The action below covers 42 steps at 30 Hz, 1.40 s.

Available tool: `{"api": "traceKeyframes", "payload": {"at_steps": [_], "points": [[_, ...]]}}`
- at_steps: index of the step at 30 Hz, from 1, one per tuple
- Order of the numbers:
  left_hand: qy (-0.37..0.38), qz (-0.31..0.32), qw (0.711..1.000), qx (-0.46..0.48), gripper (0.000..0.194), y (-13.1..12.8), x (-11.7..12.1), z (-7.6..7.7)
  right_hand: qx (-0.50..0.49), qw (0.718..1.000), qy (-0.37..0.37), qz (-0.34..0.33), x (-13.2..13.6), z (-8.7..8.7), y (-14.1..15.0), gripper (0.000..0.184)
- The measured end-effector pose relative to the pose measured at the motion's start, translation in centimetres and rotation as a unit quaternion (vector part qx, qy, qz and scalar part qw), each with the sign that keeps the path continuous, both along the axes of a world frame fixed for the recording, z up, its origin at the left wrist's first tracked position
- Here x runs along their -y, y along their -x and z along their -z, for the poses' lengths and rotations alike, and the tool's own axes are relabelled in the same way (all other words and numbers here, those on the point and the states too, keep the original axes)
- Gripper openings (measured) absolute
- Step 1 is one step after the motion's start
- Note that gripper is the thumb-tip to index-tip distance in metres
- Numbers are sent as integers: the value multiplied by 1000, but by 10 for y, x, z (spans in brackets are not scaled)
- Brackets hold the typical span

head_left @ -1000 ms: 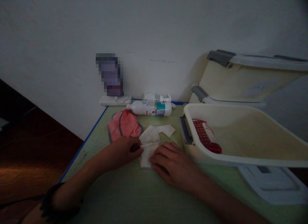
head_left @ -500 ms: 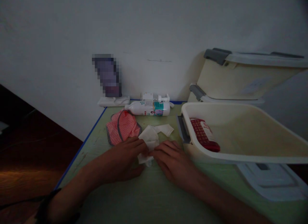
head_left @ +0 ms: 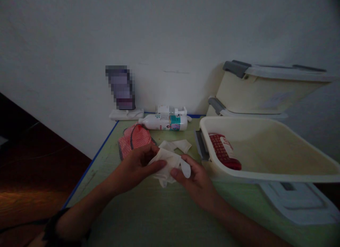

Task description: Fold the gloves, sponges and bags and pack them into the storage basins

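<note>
A thin white disposable glove (head_left: 167, 164) is held up just above the green table, stretched between my two hands. My left hand (head_left: 139, 165) pinches its left side, thumb on the near face. On its right side my right hand (head_left: 198, 181) grips it between thumb and fingers, and a white glove finger sticks out past that thumb. Directly behind lies a second white glove (head_left: 183, 145), flat on the table and partly hidden. A pink cloth with a dark checked border (head_left: 136, 135) lies crumpled beyond my left hand.
A white bottle (head_left: 164, 122) and a clear pump bottle (head_left: 163, 109) lie near the wall. At right stands an open cream bin (head_left: 268, 175) holding a red packet (head_left: 224, 151). A pale lid (head_left: 305, 206) lies below it. A blurred-out upright device (head_left: 120, 87) stands at back left.
Both hands have lifted the near glove from the table and turned so the thumbs face me. The glove is now spread between them. The camera view has shifted slightly.
</note>
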<state>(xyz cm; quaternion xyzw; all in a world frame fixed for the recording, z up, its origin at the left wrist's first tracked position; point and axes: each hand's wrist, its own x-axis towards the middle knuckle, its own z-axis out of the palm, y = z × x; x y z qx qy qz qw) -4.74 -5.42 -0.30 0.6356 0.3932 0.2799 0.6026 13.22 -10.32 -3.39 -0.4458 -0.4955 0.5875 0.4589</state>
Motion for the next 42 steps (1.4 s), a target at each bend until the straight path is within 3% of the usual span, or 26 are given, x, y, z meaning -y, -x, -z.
{"api": "traceKeyframes", "payload": {"at_steps": [3, 9, 14, 19, 25, 31, 42], "points": [[64, 1, 998, 23, 19, -1, -1, 0, -32, 999, 12, 19, -3, 1, 2, 21], [103, -26, 994, 37, 24, 1, -4, -2, -113, 992, -59, 21, 0, 9, 1, 33], [119, -40, 990, 64, 30, 0, -1, 2, -94, 992, -37, 71, 1, 11, 4, 28], [134, -48, 988, 61, 30, -1, -1, 6, -65, 992, -64, 82, -1, 7, 7, 16], [108, -12, 994, -25, 32, -2, 2, 2, -41, 994, -57, 79, -1, 7, 7, 14], [54, 13, 991, -122, 31, -3, 3, 1, 70, 984, -93, 134, -4, 10, 3, 16], [32, -5, 995, -94, 36, -5, 4, 2, 62, 992, -67, 90, -4, 8, 2, 13]]}}
